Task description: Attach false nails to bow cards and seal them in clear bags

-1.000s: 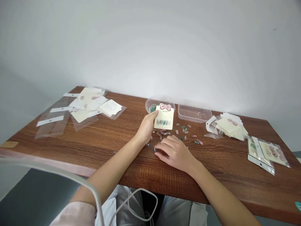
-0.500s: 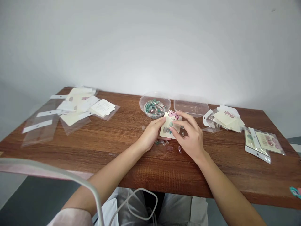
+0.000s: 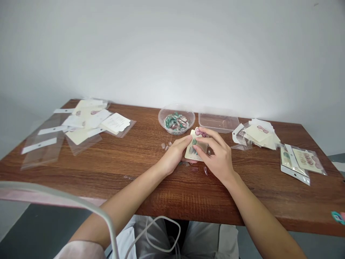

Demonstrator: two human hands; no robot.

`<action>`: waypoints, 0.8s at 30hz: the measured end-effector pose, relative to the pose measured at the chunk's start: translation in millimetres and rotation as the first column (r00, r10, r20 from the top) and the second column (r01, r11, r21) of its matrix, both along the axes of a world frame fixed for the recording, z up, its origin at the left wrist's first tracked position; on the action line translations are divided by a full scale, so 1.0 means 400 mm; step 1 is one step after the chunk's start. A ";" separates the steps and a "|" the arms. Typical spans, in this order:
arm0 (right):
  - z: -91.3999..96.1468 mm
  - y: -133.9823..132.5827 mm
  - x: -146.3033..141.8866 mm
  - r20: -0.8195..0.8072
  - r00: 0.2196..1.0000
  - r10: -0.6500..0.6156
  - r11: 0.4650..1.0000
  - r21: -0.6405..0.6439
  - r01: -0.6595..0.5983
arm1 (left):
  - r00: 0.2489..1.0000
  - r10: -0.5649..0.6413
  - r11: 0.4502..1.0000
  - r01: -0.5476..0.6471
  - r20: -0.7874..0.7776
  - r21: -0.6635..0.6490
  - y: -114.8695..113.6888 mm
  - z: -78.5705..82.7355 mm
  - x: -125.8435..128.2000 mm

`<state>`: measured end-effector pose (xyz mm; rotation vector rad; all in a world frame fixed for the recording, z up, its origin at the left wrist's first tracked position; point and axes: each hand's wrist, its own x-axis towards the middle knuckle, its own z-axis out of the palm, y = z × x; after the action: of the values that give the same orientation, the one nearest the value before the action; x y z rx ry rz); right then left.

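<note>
My left hand (image 3: 174, 155) holds a cream card with a pink bow (image 3: 196, 141) by its left edge, just above the wooden table (image 3: 113, 162). My right hand (image 3: 217, 155) comes over the card from the right, thumb and forefinger pinched onto its face, where green and pale press-on nails sit. Whether a nail is between those fingers I cannot tell. Loose nails (image 3: 199, 169) lie on the table under and beside both hands.
A round clear bowl of green and pink nails (image 3: 176, 121) stands behind the hands, a shallow clear tub (image 3: 219, 123) to its right. Cards and clear sleeves lie piled at far left (image 3: 88, 120), more cards at right (image 3: 256, 136), bagged sets (image 3: 302, 160) beyond. A white cable (image 3: 151, 230) hangs below the table edge.
One second ago my right hand lay on loose nails near the table's front while the left held the card upright. The right hand has since risen onto the card, which is lowered and tilted flatter.
</note>
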<state>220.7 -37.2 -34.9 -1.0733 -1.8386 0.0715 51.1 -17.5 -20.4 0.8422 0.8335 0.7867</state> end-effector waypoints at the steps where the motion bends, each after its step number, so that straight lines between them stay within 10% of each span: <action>1: -0.001 0.000 0.000 -0.001 1.000 0.001 1.000 -0.006 -0.001 | 1.000 -0.003 1.000 0.003 0.003 0.000 0.000 -0.001 0.000; 24: -0.005 0.003 0.001 -0.014 1.000 0.006 1.000 -0.030 -0.006 | 1.000 -0.014 1.000 0.014 -0.025 0.008 -0.001 -0.002 0.002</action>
<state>221.2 -35.9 -37.0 -1.0851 -1.8333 0.1103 52.0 -18.1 -21.3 0.8664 0.8463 0.7688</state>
